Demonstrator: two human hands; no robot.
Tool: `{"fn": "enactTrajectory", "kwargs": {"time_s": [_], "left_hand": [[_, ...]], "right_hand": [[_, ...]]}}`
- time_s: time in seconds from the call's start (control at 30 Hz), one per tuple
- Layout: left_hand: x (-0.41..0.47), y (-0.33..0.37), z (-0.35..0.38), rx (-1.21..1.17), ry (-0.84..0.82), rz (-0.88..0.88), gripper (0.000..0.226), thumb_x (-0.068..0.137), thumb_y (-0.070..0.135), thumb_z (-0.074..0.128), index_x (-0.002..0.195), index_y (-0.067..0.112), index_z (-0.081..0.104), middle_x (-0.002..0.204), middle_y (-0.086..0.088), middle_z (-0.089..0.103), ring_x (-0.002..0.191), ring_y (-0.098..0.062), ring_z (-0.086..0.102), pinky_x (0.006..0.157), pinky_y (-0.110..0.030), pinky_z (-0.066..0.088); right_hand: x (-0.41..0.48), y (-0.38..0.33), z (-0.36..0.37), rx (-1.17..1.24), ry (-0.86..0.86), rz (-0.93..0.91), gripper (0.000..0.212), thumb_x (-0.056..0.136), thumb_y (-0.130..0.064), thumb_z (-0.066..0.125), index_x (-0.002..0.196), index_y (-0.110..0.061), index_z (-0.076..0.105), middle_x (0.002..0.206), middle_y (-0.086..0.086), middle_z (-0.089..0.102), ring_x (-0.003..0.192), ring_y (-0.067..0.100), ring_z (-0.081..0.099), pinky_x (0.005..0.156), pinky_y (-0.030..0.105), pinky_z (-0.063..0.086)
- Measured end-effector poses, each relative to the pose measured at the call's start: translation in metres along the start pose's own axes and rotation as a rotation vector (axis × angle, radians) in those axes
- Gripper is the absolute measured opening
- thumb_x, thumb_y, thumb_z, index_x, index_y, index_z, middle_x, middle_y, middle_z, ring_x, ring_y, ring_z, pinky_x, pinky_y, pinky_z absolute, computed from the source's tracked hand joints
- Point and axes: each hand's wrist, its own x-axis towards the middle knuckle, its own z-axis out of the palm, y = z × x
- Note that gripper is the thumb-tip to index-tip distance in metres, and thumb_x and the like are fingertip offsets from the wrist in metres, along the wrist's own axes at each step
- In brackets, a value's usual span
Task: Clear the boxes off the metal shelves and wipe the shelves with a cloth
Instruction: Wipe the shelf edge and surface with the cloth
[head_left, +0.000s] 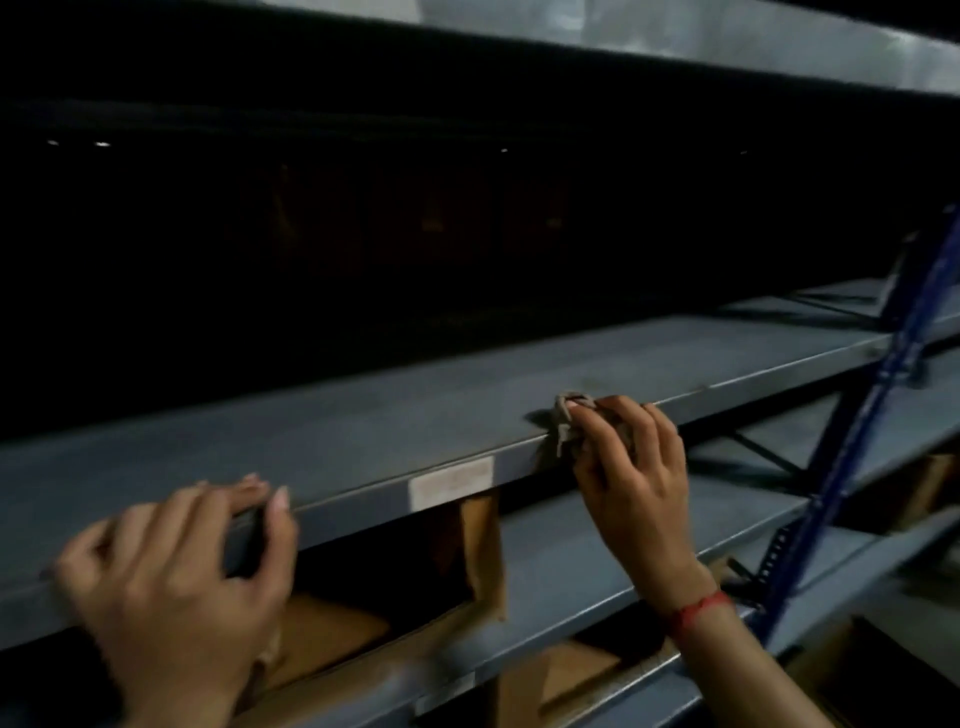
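Observation:
A grey metal shelf (363, 415) runs across the view at chest height, bare on top. My right hand (636, 478) presses a small crumpled grey-brown cloth (569, 415) against the shelf's front edge, right of the middle. My left hand (171, 571) grips the same front edge at the lower left, fingers curled over the lip. On the shelf below stand open cardboard boxes (478, 551), partly hidden by the shelf edge and my hands.
A white label (451, 488) is stuck on the shelf's front lip. A blue upright post (852, 467) with cross braces stands at the right. More cardboard boxes (566, 675) sit on lower shelves. The shelf's back is dark. Another shelf (727, 41) hangs overhead.

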Motion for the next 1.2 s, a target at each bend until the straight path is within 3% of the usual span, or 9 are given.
{"fn": "enactTrajectory", "kwargs": {"time_s": [0.1,0.27,0.43,0.6,0.77,0.87,0.97,1.13,1.2], "left_hand": [[0.009,-0.008,0.002,0.061,-0.203,0.026,0.033,0.094,0.055,0.036,0.097,0.029,0.057,0.091,0.009,0.054,0.084,-0.024,0.058,0.077,-0.047,0.051],[0.016,0.067,0.013,0.038,-0.028,-0.069,0.026,0.099,0.044,0.043,0.083,0.025,0.051,0.079,-0.005,0.054,0.079,-0.031,0.054,0.08,-0.054,0.046],[0.018,0.227,0.075,-0.008,0.064,0.154,0.023,0.094,0.035,0.058,0.087,0.018,0.071,0.093,0.001,0.071,0.089,-0.028,0.065,0.091,-0.048,0.038],[0.015,0.272,0.111,0.131,0.097,0.017,0.031,0.094,0.043,0.057,0.078,0.018,0.064,0.077,-0.003,0.059,0.077,-0.032,0.057,0.078,-0.046,0.038],[0.018,0.284,0.117,0.199,0.129,-0.031,0.034,0.095,0.041,0.055,0.073,0.014,0.059,0.073,-0.006,0.054,0.074,-0.033,0.054,0.077,-0.047,0.037],[0.023,0.322,0.129,0.121,0.096,0.046,0.028,0.094,0.036,0.056,0.076,0.015,0.062,0.08,-0.004,0.06,0.079,-0.031,0.058,0.084,-0.047,0.039],[0.027,0.367,0.148,-0.038,0.044,0.146,0.019,0.091,0.033,0.06,0.084,0.019,0.07,0.093,0.001,0.069,0.09,-0.027,0.064,0.092,-0.048,0.038],[0.029,0.412,0.179,-0.106,-0.002,0.183,0.022,0.09,0.038,0.063,0.097,0.021,0.075,0.102,0.006,0.072,0.097,-0.025,0.066,0.094,-0.049,0.038],[0.028,0.423,0.185,-0.109,-0.028,0.197,0.025,0.09,0.043,0.064,0.096,0.022,0.075,0.101,0.005,0.072,0.094,-0.026,0.066,0.093,-0.049,0.037]], "right_hand": [[0.001,0.08,0.001,-0.002,0.02,0.092,0.037,0.093,-0.013,0.06,0.129,-0.017,0.06,0.127,0.014,0.05,0.111,0.04,0.053,0.094,0.052,0.047],[0.005,0.088,0.008,0.192,0.092,0.472,0.035,0.094,-0.021,0.049,0.125,-0.012,0.063,0.127,0.018,0.047,0.114,0.035,0.046,0.093,0.043,0.046],[-0.003,0.089,0.008,0.344,0.047,0.349,0.04,0.092,-0.015,0.051,0.132,-0.018,0.058,0.131,0.014,0.045,0.117,0.033,0.043,0.097,0.037,0.042],[0.004,0.187,0.007,0.206,-0.057,-0.142,0.037,0.098,-0.019,0.052,0.135,-0.02,0.052,0.127,0.015,0.048,0.108,0.039,0.052,0.091,0.049,0.048],[0.002,0.181,0.006,0.346,-0.008,0.341,0.038,0.093,-0.02,0.05,0.128,-0.015,0.064,0.129,0.016,0.047,0.115,0.036,0.043,0.092,0.044,0.045],[-0.001,0.169,0.006,0.384,-0.028,0.084,0.037,0.091,-0.013,0.054,0.126,-0.013,0.068,0.127,0.012,0.048,0.11,0.034,0.048,0.098,0.041,0.044],[0.005,0.245,0.006,0.212,-0.026,-0.129,0.034,0.095,-0.014,0.054,0.126,-0.013,0.068,0.122,0.014,0.052,0.105,0.034,0.051,0.096,0.045,0.044],[0.005,0.319,0.011,0.142,0.073,0.465,0.039,0.092,-0.014,0.05,0.128,-0.01,0.065,0.122,0.024,0.054,0.116,0.042,0.049,0.104,0.034,0.035],[0.001,0.298,0.014,0.173,0.054,0.327,0.039,0.092,-0.011,0.052,0.129,-0.011,0.063,0.124,0.019,0.053,0.117,0.036,0.048,0.106,0.03,0.034]]}}
